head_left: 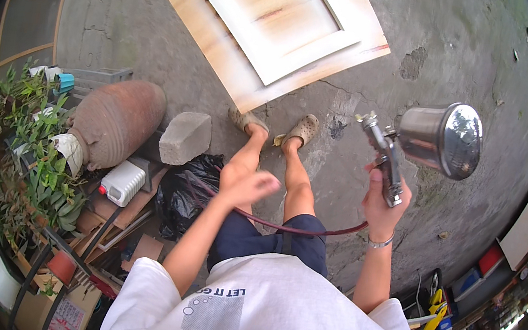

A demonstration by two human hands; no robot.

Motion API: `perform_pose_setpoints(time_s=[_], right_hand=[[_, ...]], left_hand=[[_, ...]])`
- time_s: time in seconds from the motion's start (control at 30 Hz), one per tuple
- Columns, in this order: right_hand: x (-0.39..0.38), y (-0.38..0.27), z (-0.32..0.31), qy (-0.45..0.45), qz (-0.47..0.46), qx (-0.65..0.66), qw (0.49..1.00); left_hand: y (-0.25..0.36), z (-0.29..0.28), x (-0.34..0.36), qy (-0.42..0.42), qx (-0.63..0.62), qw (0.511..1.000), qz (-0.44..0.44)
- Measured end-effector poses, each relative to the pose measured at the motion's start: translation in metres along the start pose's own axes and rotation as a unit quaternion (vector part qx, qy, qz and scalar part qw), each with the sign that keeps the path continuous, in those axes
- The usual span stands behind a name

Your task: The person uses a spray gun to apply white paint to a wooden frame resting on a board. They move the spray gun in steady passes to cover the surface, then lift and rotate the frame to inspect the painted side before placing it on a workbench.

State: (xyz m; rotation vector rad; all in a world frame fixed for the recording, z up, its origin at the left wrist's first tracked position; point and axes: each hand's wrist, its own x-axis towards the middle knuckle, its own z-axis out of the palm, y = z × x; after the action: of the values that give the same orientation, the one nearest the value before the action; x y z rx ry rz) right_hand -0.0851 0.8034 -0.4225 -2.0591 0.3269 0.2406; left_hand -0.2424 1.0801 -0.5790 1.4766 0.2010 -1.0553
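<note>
I record the right hand (pixel 387 210) with fingers closed round the spray gun (pixel 392 161), its metal cup (pixel 439 137) ahead and rightward of them. I judge it rigid, smooth, cup-heavy; best held by its handle. The left hand (pixel 246 190), blurred, extends its fingers loosely, nothing visibly held.

At the picture's upper centre, a frame (pixel 313 57) lies on a board (pixel 221 54), just above the shoes (pixel 305 127). Right of centre, the right hand (pixel 385 206) holds a spray gun (pixel 389 157), its cup (pixel 435 136) toward the right. A hose (pixel 335 232) crosses lower centre, below the left hand (pixel 249 188). At left, a jar (pixel 121 121) lies between plants (pixel 38 177) and a block (pixel 185 139), above a jug (pixel 125 182); a bag (pixel 184 198) sits right of the jug.
</note>
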Motion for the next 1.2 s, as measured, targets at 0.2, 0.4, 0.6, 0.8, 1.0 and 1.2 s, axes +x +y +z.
perform_pose_setpoints(time_s=[0.2, 0.4, 0.6, 0.8, 1.0, 1.2], right_hand=[[0.071, -0.026, 0.001, 0.088, -0.055, -0.03, 0.994], [0.122, -0.086, 0.031, 0.163, -0.08, -0.018, 0.983], [0.133, -0.147, 0.086, 0.202, -0.082, -0.01, 0.976], [0.155, -0.171, 0.102, 0.208, -0.128, -0.058, 0.968], [0.208, -0.174, 0.086, 0.231, -0.145, -0.109, 0.956], [0.232, -0.158, 0.081, 0.243, -0.145, -0.117, 0.952]], left_hand=[[0.065, 0.03, -0.026, -0.15, 0.164, 0.972, -0.073], [0.05, -0.006, -0.023, 0.171, 0.225, 0.953, 0.108], [0.096, -0.007, 0.045, 0.06, 0.124, 0.973, 0.184], [0.07, -0.054, 0.012, 0.034, 0.095, 0.991, 0.091], [0.001, -0.173, -0.078, 0.259, 0.087, 0.962, -0.009], [-0.015, -0.213, -0.116, 0.381, 0.076, 0.921, -0.035]])
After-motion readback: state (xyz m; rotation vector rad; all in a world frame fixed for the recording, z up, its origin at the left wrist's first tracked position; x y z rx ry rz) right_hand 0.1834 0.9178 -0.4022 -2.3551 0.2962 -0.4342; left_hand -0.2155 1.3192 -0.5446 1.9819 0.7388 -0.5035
